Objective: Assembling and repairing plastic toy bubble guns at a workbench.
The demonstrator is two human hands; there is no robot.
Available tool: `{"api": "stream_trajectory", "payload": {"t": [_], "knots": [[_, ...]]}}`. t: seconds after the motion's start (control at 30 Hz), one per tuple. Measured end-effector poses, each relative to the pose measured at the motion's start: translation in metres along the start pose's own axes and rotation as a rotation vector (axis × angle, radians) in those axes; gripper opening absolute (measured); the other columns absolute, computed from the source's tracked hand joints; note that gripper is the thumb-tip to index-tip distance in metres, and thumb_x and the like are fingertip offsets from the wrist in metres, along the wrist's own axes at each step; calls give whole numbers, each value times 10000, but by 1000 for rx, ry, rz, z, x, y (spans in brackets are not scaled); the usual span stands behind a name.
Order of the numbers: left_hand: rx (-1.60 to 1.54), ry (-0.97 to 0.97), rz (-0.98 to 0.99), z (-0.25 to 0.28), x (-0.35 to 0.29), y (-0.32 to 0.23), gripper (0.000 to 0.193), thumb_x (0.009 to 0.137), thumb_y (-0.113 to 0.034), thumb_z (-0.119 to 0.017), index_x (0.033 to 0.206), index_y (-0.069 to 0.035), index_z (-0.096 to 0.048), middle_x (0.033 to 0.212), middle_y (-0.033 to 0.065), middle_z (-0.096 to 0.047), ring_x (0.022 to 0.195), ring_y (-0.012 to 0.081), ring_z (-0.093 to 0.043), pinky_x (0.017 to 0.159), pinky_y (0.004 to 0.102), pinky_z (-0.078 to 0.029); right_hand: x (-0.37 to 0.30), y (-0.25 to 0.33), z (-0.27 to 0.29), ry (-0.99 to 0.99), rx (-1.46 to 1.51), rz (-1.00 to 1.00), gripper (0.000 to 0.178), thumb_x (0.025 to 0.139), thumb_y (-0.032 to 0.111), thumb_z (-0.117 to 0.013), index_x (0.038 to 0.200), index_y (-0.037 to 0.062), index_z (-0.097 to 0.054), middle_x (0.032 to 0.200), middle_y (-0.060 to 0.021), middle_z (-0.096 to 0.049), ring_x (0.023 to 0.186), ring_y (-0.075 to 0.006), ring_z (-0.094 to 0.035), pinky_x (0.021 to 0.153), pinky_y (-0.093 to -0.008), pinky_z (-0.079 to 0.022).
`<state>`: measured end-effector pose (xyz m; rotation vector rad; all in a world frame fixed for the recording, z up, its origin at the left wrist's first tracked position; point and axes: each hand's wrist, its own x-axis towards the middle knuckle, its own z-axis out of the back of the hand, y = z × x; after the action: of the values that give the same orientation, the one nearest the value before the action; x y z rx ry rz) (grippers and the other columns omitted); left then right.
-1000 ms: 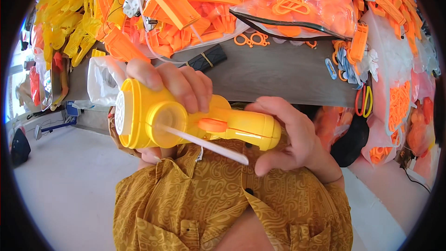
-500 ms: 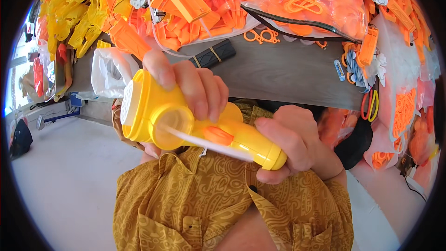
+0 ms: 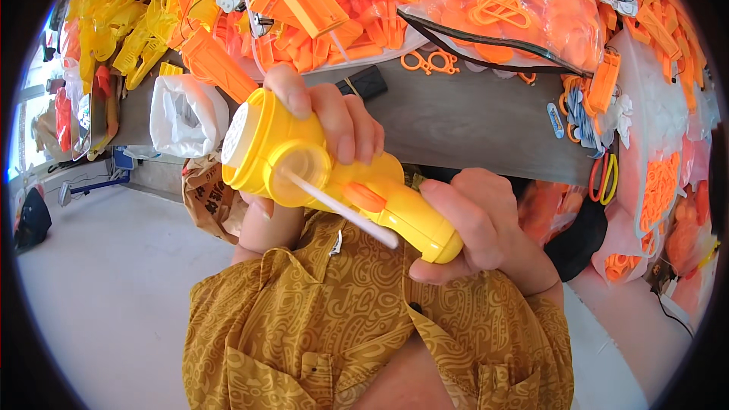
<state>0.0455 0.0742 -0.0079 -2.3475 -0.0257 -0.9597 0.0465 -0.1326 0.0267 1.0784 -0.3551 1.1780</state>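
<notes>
A yellow plastic toy body point(image 3: 395, 182), shaped like a stubby gun, is held tilted in front of my chest between both hands. My left hand point(image 3: 330, 118) wraps over its wide end from above, with the thumb partly hidden behind. That end carries a white perforated speaker-like disc point(image 3: 237, 134). A clear round window point(image 3: 300, 171) faces me, and a thin white strip point(image 3: 342, 211) runs from it, slightly blurred, toward the handle. On the handle sits an orange button point(image 3: 364, 197). My right hand point(image 3: 471, 220) grips the handle's rounded lower end, fingers closed around it.
Beyond my hands is a dark grey bench point(image 3: 463, 118) with orange parts point(image 3: 304, 0) heaped along it. Yellow parts point(image 3: 121, 23) lie at the far left. Nearer are a white bag point(image 3: 186, 118), a banded black block point(image 3: 364, 83), and scissors point(image 3: 604, 176) at the right.
The toy and my left hand have moved slightly right and up, and the toy slopes more steeply. The white strip's free end now stands farther from the handle.
</notes>
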Motion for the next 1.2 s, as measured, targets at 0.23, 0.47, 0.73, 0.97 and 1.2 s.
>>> {"api": "stream_trajectory", "payload": {"t": [0.23, 0.47, 0.73, 0.97, 1.2], "knots": [[-19, 3, 14, 4, -1, 3, 556, 695, -344, -686, 1097, -123, -371, 849, 113, -525, 769, 264, -509, 687, 405, -410, -5, -1, -2, 17, -26, -37, 637, 777, 505, -558, 964, -100, -492, 608, -90, -509, 421, -186, -460, 380, -289, -367], [-125, -69, -20, 6, -1, 12, 802, 507, -342, -784, 1123, -52, -359, 835, 143, -513, 775, 297, -528, 651, 415, -439, -5, -4, -4, -45, -19, -46, 583, 760, 465, -590, 914, -94, -528, 594, -93, -519, 443, -194, -503, 394, -277, -408], [-179, -324, 458, 4, -2, 7, 816, 426, -172, -775, 1106, 92, -411, 1001, 176, -546, 879, 249, -570, 770, 342, -465, -22, -19, 38, -31, 548, -834, 782, 733, 583, -559, 1146, -69, -432, 987, -154, -554, 769, -207, -564, 670, -283, -453], [-26, -365, 731, -16, 26, 26, 786, 494, -155, -753, 1166, 60, -407, 1037, 137, -562, 933, 221, -564, 831, 327, -445, 9, -40, 50, 234, 442, -507, 838, 647, 449, -713, 1278, 25, -362, 1238, -108, -417, 1121, -210, -418, 873, -322, -391], [-37, -275, 873, -17, 39, 35, 648, 561, -130, -768, 1111, 50, -477, 1017, 107, -584, 911, 175, -571, 821, 287, -442, 1, -36, 62, 323, 309, -468, 763, 561, 183, -796, 1215, 38, -431, 1221, -125, -439, 1115, -250, -448, 912, -332, -370]]}}
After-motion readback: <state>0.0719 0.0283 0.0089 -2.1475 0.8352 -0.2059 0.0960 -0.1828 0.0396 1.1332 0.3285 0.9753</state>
